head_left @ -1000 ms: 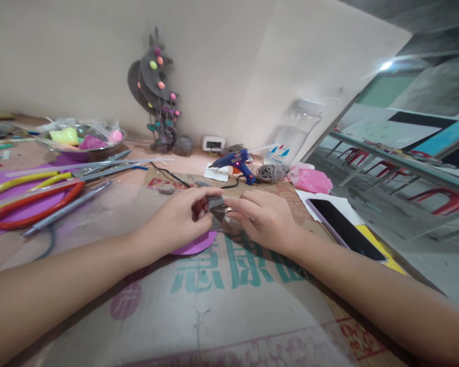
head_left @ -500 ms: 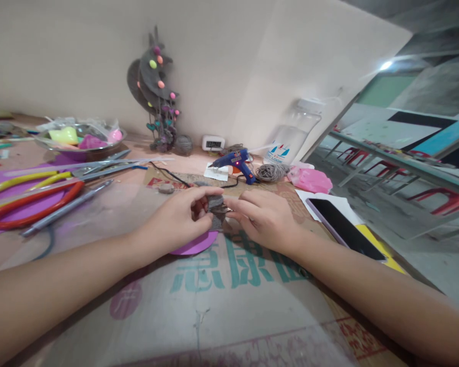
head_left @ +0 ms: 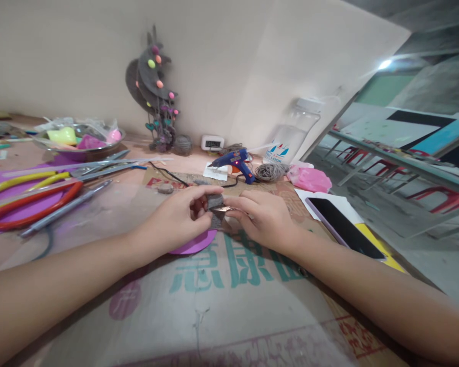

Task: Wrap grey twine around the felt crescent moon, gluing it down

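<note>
Near the middle of the table, my left hand [head_left: 185, 213] is closed, with thumb and fingers gripping a small grey, felt-like piece [head_left: 215, 201]. My right hand [head_left: 265, 216] pinches a thin, shiny metal piece [head_left: 222, 208] that points left against the grey piece. Its kind is too small to make out. Under the left hand lies a rounded purple sheet [head_left: 193, 243], partly covered by the fingers.
Printed cardboard [head_left: 229, 316] covers the table. Scissors [head_left: 34, 219], a pen [head_left: 67, 208] and a bowl [head_left: 78, 148] are at left. Behind the hands stand a blue glue gun [head_left: 235, 163], grey yarn [head_left: 271, 172] and a bottle [head_left: 294, 132]. A phone [head_left: 344, 228] lies right.
The metal piece in my right hand has turned slightly and shows more of its shiny side. Both hands stay in nearly the same place.
</note>
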Motion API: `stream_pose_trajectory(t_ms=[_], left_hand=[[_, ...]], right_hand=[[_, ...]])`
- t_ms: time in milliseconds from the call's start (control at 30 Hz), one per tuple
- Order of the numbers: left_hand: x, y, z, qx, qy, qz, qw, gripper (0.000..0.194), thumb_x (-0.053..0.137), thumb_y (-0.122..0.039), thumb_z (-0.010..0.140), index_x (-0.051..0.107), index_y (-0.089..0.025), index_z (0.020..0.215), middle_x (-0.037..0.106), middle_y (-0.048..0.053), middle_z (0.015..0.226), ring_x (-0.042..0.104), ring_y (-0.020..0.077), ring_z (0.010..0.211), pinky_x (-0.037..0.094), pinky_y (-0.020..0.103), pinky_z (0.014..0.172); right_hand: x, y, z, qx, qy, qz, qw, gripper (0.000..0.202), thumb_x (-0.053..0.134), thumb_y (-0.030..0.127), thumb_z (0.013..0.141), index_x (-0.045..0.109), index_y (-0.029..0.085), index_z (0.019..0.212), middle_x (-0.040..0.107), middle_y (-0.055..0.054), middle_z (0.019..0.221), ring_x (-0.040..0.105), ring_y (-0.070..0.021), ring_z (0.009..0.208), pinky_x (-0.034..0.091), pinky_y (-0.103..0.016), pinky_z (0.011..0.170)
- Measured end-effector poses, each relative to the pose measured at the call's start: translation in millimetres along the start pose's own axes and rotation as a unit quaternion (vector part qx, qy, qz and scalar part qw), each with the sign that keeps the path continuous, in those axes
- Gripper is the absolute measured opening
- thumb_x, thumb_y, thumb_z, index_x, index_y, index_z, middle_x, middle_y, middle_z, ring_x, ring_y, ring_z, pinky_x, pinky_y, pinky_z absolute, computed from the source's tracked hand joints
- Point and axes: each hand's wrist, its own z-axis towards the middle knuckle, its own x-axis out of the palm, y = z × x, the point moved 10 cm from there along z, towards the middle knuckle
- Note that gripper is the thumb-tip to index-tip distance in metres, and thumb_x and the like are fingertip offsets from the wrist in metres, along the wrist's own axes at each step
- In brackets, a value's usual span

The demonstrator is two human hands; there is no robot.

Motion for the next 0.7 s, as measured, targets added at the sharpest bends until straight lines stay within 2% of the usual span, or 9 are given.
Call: stream_pose_trajectory(t_ms=[133,700], left_hand=[[0.2,0,0,0.005,0.000,0.006,1.000,0.049,0.053,-0.013,0.073,0.055,-0.022,0.121,0.056,-0.002,0.072,0.052,0.0103,0.062,0.044,0.022,0.057],[-0.3,-7,-1,0.025,-0.001,0.070,0.997,0.050,0.053,-0.012,0.072,0.056,-0.022,0.121,0.058,-0.001,0.076,0.054,0.0121,0.065,0.044,0.025,0.060]], right_hand=[[-3,-1,1,0.006,-0.012,0.046,0.999,0.021,0.048,0.026,0.090,0.062,0.016,0.102,0.065,-0.005,0.082,0.055,-0.0134,0.069,0.039,-0.024,0.062],[-4,15,5,-0.030,0.019,-0.077,0.996,0.024,0.043,0.027,0.092,0.065,0.016,0.096,0.057,-0.003,0.068,0.046,-0.0145,0.063,0.029,-0.028,0.057]])
